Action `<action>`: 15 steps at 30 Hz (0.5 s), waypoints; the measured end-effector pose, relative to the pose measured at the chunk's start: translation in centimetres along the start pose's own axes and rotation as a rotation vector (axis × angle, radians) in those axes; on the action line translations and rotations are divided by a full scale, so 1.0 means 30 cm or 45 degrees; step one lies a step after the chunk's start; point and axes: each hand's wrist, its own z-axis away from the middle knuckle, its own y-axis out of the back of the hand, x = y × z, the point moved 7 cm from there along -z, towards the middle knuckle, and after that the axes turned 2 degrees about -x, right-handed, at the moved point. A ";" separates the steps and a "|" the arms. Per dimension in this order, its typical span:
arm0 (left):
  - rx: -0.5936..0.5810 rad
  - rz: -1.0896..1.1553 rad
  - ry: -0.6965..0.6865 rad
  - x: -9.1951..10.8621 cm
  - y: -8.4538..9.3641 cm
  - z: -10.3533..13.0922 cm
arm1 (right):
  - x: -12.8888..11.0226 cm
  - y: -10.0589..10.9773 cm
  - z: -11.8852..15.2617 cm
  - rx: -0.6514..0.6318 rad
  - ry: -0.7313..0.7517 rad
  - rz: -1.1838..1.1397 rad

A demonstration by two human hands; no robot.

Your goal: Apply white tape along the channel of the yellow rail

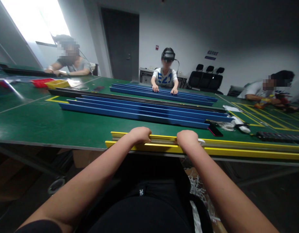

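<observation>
A long yellow channel (pixel 236 150) lies along the near edge of the green table (pixel 91 126), running out of view at the right. My left hand (pixel 141 134) is closed on its far wall, not far from the channel's left end. To the right, my right hand (pixel 187 139) is closed over the same wall, its fingertips hidden inside the channel. A small white piece (pixel 201 141) shows just right of my right hand. The floor of the channel looks greyish between the two hands.
Beyond lie blue channels (pixel 130 114), a black strip (pixel 103 95) and more blue channels (pixel 139 92) under a person's hands (pixel 164 90). Red (pixel 42 83) and yellow trays (pixel 57 84) stand left. A phone (pixel 214 130) and white roll (pixel 241 125) lie right. Two other people sit at the sides.
</observation>
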 end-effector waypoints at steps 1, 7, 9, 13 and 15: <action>0.001 -0.002 -0.005 0.005 0.000 -0.003 | 0.000 0.000 0.000 -0.001 -0.001 -0.001; -0.007 0.003 -0.008 0.026 -0.002 -0.022 | 0.001 -0.002 -0.004 -0.031 -0.008 -0.003; -0.013 0.001 -0.005 0.032 -0.005 -0.028 | 0.002 -0.002 -0.005 -0.026 -0.005 -0.002; -0.012 -0.010 -0.006 0.045 -0.010 -0.039 | 0.003 0.000 -0.003 -0.020 0.000 -0.010; -0.003 -0.013 -0.014 0.052 -0.010 -0.043 | 0.003 0.003 0.001 -0.018 0.003 -0.013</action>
